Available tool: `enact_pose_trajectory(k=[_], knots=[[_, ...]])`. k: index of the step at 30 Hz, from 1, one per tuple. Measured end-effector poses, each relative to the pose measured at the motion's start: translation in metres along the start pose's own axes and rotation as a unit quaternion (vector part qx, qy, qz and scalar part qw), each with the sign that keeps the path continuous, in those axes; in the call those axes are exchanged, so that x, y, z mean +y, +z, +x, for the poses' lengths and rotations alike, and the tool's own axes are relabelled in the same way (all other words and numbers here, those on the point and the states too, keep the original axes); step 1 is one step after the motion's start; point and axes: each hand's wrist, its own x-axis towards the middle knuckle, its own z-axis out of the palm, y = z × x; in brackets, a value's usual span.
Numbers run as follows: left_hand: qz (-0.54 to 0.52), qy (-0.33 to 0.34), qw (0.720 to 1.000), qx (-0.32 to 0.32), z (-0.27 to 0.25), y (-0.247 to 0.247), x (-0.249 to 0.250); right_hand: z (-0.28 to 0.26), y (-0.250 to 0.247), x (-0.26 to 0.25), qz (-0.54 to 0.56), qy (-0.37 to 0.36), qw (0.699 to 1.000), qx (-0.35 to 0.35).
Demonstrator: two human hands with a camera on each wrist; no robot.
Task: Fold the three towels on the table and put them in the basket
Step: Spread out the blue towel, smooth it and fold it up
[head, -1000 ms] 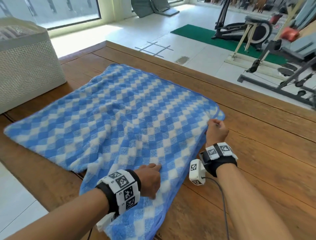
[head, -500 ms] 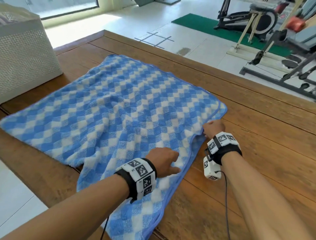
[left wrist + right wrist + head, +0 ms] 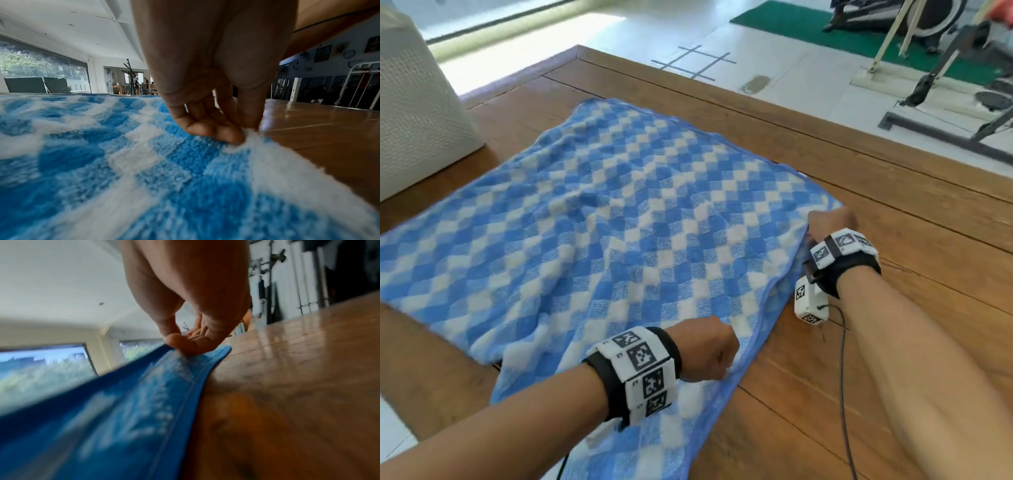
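On the wooden worktop (image 3: 859,192) the checked towel (image 3: 619,222) lies spread, near the basket (image 3: 417,113). Left hand (image 3: 705,349) and right hand (image 3: 828,222) pinch its near-right hem; soft and limp, it is best lifted by that edge.

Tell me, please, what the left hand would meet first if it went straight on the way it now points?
Probably bare wooden table: the left hand, pinching the blue-and-white checked towel at its right edge, points towards it, though depth is unclear.

The basket (image 3: 421,113) and towel (image 3: 619,240) are cut by the frame edges; the right wrist view is blurred.
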Motion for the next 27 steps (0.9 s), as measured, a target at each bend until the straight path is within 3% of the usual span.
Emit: enact_pose_trajectory(k=[4, 8, 12, 15, 21, 27], knots=[[-0.063, 0.031, 0.997, -0.044, -0.001, -0.009, 0.002, 0.005, -0.025, -0.006, 0.031, -0.005, 0.995, 0.094], [-0.095, 0.027, 0.991, -0.089, 0.001, 0.002, 0.006, 0.007, -0.024, 0.014, -0.047, 0.031, 0.998, -0.001], [-0.127, 0.038, 0.988, -0.078, -0.008, 0.005, 0.003, -0.01, -0.022, 0.018, -0.114, 0.005, 0.993, -0.014], [-0.159, 0.029, 0.987, -0.004, -0.017, -0.002, -0.007, -0.034, -0.018, 0.004, -0.181, -0.069, 0.981, -0.013], [-0.059, -0.087, 0.976, 0.192, -0.052, -0.007, -0.046, -0.132, 0.021, -0.035, -0.22, -0.206, 0.932, -0.2], [-0.056, -0.23, 0.933, 0.273, -0.121, -0.001, -0.125, -0.238, 0.066, -0.068, -0.229, -0.289, 0.873, -0.318]])
